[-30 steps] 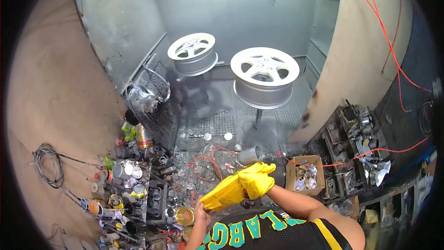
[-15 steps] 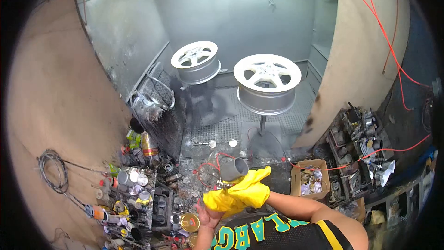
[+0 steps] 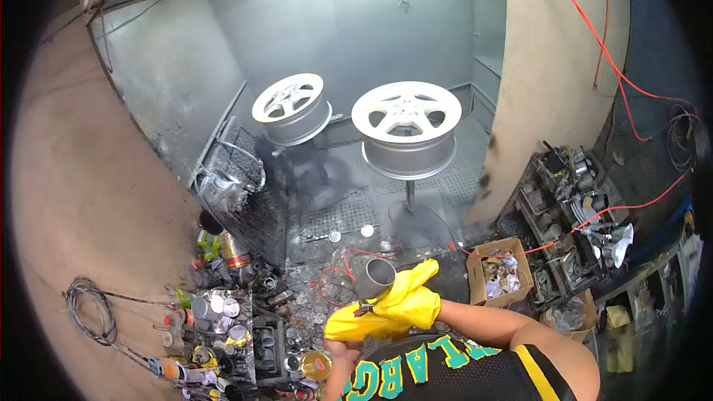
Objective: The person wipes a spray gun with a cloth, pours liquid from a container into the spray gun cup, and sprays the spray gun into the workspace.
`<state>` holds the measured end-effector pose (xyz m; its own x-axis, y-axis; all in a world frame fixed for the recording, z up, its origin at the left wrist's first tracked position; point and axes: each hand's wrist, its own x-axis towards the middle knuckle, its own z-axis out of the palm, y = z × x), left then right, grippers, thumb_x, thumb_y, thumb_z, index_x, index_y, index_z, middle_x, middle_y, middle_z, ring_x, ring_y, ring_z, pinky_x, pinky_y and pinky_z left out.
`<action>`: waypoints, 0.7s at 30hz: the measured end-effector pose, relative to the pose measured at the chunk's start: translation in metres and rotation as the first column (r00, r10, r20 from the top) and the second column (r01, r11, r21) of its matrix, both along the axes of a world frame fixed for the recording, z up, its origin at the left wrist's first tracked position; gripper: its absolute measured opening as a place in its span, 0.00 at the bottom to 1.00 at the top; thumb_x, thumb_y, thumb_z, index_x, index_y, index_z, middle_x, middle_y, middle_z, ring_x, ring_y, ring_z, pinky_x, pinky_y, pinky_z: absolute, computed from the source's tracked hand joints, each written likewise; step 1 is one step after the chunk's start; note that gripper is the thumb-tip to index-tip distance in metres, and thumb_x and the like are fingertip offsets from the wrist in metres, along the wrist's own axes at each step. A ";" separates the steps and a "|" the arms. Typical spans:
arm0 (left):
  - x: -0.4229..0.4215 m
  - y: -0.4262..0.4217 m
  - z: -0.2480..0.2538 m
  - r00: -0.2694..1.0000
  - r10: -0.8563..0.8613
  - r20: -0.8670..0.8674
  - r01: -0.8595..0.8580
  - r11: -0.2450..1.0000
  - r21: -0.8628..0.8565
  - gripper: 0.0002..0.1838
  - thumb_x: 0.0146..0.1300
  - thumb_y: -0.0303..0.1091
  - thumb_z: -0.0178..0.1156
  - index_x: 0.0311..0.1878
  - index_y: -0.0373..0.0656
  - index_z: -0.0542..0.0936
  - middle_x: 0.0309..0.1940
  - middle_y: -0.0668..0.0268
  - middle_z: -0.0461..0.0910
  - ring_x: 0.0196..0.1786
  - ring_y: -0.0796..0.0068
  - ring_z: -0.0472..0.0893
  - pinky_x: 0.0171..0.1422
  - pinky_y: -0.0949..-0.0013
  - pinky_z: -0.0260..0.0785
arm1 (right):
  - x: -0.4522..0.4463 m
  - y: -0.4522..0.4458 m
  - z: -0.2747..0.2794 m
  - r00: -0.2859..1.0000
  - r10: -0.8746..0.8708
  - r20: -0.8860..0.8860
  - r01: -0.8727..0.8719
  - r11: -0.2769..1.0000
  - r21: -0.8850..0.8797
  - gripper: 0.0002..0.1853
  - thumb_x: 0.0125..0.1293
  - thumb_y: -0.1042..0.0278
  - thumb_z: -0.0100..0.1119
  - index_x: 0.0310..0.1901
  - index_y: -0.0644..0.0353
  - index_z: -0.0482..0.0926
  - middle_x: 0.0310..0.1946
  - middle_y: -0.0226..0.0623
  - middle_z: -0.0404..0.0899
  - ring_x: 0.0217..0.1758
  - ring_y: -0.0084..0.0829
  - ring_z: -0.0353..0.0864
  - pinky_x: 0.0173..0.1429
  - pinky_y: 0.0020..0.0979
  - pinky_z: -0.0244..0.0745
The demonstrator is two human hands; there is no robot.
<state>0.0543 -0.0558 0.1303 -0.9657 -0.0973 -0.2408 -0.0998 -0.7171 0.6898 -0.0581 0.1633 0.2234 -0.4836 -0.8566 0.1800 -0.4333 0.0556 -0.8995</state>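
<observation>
A grey open-mouthed cup (image 3: 379, 272) stands up out of a crumpled yellow cloth or glove (image 3: 405, 300); I cannot tell which. A small dark fitting (image 3: 362, 309) shows just below the cup. My right hand (image 3: 422, 310) is inside or under the yellow material, closed around the base of the cup, its fingers hidden. Lower left, my bare left hand (image 3: 343, 350) grips the yellow material's edge, with its fingertips mostly out of sight. Beyond them, two white-faced wheel rims, one on the right (image 3: 405, 126) and one on the left (image 3: 291, 109), are raised off the floor.
Paint cans and cups crowd the left, with a gold-lidded can (image 3: 316, 364) nearby. A cardboard box (image 3: 483, 286) holds crumpled paper. A cluttered rack (image 3: 553, 234) stands at right. A red hose (image 3: 631, 208) crosses the right side; a black cable coil (image 3: 89, 310) hangs left.
My left hand has moved up against the yellow material; its fingers showed apart before. The cup has tilted, showing more of its dark inside. The view has shifted slightly right.
</observation>
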 end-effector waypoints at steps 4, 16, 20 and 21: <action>-0.022 -0.018 0.055 0.985 -0.053 -0.165 0.068 0.994 0.090 0.30 0.69 0.47 0.52 0.68 0.37 0.68 0.65 0.55 0.72 0.66 0.57 0.73 0.71 0.53 0.64 | 0.004 -0.002 0.006 0.999 0.042 -0.031 -0.042 0.999 0.017 0.13 0.66 0.62 0.56 0.48 0.59 0.79 0.46 0.40 0.81 0.48 0.36 0.80 0.53 0.34 0.74; -0.053 -0.008 0.024 0.951 -0.302 -0.060 0.241 0.851 -0.466 0.21 0.74 0.41 0.48 0.64 0.39 0.72 0.59 0.58 0.77 0.58 0.64 0.79 0.64 0.59 0.72 | 0.015 0.002 0.017 0.985 0.146 -0.096 -0.142 0.989 0.052 0.13 0.63 0.60 0.58 0.44 0.59 0.81 0.42 0.42 0.82 0.44 0.39 0.81 0.49 0.36 0.76; -0.024 0.005 0.015 0.991 -0.086 0.101 0.117 0.923 -0.366 0.22 0.76 0.38 0.43 0.67 0.40 0.67 0.58 0.59 0.76 0.60 0.64 0.78 0.65 0.57 0.71 | 0.019 0.009 0.022 0.884 0.251 -0.394 -0.189 0.963 0.191 0.13 0.63 0.60 0.59 0.42 0.59 0.81 0.41 0.43 0.83 0.43 0.40 0.82 0.47 0.37 0.77; -0.012 0.010 0.032 0.988 -0.086 0.127 0.139 0.857 -0.496 0.22 0.76 0.40 0.42 0.68 0.40 0.67 0.60 0.57 0.75 0.61 0.61 0.77 0.66 0.54 0.71 | 0.016 0.010 0.022 0.821 0.243 -0.517 -0.118 0.957 0.264 0.13 0.62 0.60 0.59 0.42 0.59 0.81 0.41 0.43 0.83 0.43 0.40 0.82 0.47 0.37 0.77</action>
